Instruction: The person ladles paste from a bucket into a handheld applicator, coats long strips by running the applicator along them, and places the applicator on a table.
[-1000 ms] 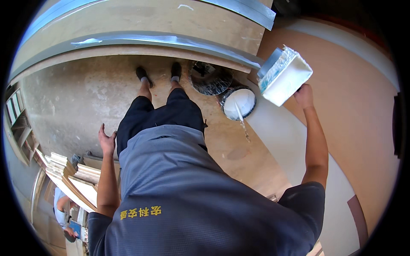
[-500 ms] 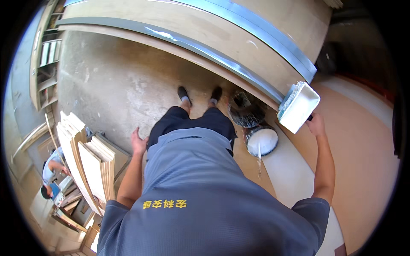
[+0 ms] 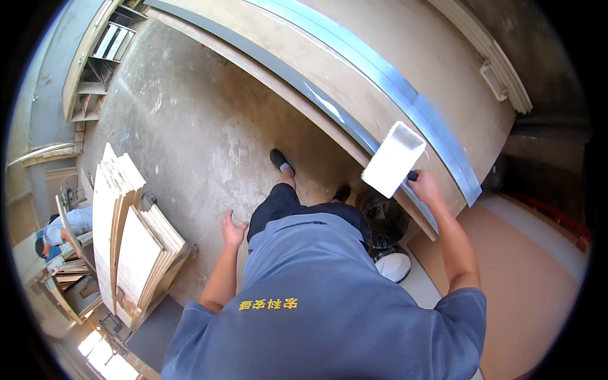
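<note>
My right hand [image 3: 427, 188] is closed round the dark handle of a white, box-shaped spreader [image 3: 394, 161]. The spreader is held out over the near edge of a long table-height board [image 3: 373, 95]; whether it touches the board cannot be told. Shiny blue-grey strips [image 3: 411, 104] run lengthwise along that board. Beside my left thigh, my left hand [image 3: 234, 229] hangs with its fingers apart and holds nothing. Below the spreader, near my feet, stand a dark, paint-smeared bucket [image 3: 383, 221] and a bucket of white liquid [image 3: 394, 266], partly hidden by my body.
Stacked pale boards [image 3: 126, 234] stand on the left, with a co-worker [image 3: 76, 221] bending beyond them. An open shelf unit [image 3: 92, 95] is at the far left. Brown sheets [image 3: 506, 278] lie at the right. Concrete floor [image 3: 190, 139] stretches along the board.
My body has turned and one foot has stepped forward. The spreader has gone from beyond the board's right end to over its near edge. My left hand stays free.
</note>
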A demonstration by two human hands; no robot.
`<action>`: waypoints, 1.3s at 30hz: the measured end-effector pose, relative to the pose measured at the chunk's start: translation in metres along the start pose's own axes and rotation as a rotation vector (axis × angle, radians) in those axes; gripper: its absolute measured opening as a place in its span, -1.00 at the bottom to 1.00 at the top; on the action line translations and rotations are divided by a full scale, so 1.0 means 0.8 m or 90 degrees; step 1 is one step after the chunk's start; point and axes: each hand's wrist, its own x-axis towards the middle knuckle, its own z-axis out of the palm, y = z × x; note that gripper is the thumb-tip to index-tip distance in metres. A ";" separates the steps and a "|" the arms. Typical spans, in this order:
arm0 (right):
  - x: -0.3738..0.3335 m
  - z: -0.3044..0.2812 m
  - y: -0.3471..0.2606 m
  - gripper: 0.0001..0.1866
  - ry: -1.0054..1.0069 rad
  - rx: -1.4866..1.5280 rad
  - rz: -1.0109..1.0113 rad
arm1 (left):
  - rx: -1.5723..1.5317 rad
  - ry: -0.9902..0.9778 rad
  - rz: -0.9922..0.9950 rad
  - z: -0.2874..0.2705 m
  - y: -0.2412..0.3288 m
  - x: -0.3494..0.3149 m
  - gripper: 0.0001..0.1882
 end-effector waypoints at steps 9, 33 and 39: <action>0.162 -0.003 -0.282 -0.68 -0.023 -0.079 -0.017 | -0.169 0.017 -0.094 -0.041 -0.052 0.153 -0.18; 0.614 0.052 -1.011 -0.54 -0.030 0.013 -0.160 | -0.359 0.092 -0.242 -0.341 -0.147 0.638 -0.19; 0.714 0.066 -1.175 -0.55 -0.015 0.029 -0.172 | -0.358 0.106 -0.344 -0.349 -0.217 0.720 -0.24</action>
